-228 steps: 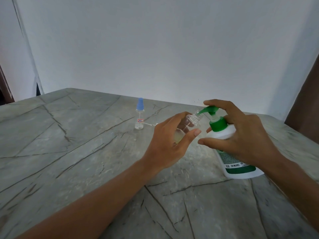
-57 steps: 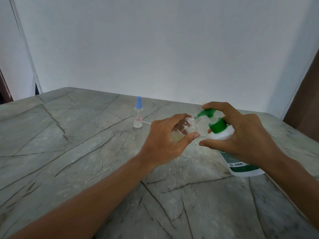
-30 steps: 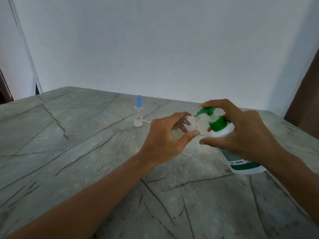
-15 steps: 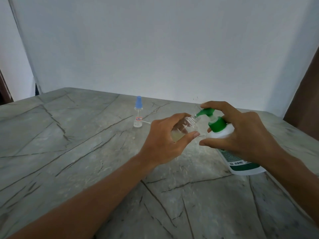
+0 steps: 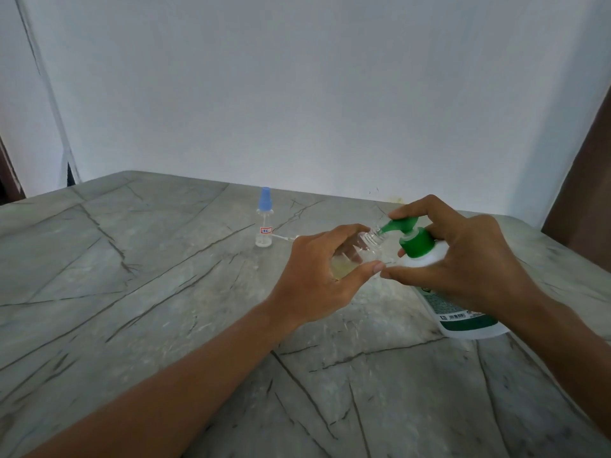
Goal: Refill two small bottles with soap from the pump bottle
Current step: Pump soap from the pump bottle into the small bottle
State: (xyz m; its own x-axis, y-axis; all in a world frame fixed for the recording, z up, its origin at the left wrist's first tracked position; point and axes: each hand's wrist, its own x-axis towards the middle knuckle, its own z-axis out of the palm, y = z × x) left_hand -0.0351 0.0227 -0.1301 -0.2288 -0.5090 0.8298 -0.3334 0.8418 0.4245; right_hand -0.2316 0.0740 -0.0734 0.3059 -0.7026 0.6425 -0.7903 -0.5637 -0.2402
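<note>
1. Fingers (image 5: 362, 272) of the left hand (image 5: 310, 285) curl round a clear small bottle (image 5: 362, 251), held tilted above the surface (image 5: 132, 292) with its open mouth at the green spout (image 5: 388, 226).
2. Right hand (image 5: 463, 262) grips the leaning pump bottle (image 5: 463, 314), forefinger on the pump top and thumb on the body.
3. Pale soap (image 5: 340, 269) fills only the lower part of the held bottle, so this first refill looks partway done.
4. Farther back, the second bottle (image 5: 264, 226) stands capped in blue and seems near empty; uncapping and filling it remain.
</note>
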